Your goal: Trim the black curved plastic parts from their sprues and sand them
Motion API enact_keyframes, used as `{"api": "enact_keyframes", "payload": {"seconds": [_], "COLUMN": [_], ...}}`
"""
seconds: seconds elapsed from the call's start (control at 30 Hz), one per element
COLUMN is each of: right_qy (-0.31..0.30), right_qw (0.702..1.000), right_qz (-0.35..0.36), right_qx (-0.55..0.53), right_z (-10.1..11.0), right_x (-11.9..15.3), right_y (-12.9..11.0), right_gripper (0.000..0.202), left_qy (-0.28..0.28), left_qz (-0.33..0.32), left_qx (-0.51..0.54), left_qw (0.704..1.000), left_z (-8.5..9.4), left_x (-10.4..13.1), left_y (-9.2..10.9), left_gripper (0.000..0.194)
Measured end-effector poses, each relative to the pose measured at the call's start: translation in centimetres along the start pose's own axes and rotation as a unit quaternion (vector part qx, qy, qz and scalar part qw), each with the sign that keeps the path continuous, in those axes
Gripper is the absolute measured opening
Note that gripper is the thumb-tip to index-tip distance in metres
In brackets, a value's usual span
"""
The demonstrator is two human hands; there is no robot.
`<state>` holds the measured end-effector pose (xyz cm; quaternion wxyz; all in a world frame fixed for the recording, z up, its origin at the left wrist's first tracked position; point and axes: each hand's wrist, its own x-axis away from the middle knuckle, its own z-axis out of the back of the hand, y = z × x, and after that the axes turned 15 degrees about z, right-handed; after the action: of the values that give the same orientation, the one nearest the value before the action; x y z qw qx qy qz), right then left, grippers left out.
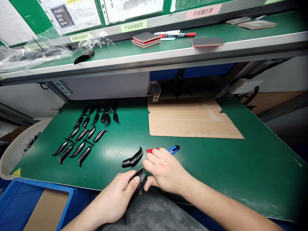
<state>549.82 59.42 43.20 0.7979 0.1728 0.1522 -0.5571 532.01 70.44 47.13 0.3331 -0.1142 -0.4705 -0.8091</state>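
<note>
My left hand is wrapped round a black curved plastic part, its thumb on the inner face, at the table's front edge. At the part's upper end is my right hand, fingers curled; whatever it pinches is hidden. Just beyond my hands, two black leaf-shaped parts lie together on the green table. A red piece and a blue cutter show behind my right fingers. Several black leaf-shaped parts, joined by thin stems, lie in rows at the left.
A cardboard sheet lies at the table's back. Above runs a shelf with sanding pads, a red marker and a plastic bag. A blue bin and a white tub stand at the left.
</note>
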Motion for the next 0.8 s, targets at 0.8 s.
{"api": "enact_keyframes", "payload": {"seconds": [0.8], "right_qy": [0.066], "right_qw": [0.84], "right_qz": [-0.292], "right_qx": [-0.454], "right_z": [-0.1], "right_x": [1.7], "right_y": [-2.5], "right_gripper": [0.026], "left_qy": [0.028], "left_qz": [-0.025], "left_qx": [-0.097], "left_qw": [0.995], "left_z": [-0.7], "left_x": [-1.5], "left_y": [0.0], "left_gripper": [0.026]}}
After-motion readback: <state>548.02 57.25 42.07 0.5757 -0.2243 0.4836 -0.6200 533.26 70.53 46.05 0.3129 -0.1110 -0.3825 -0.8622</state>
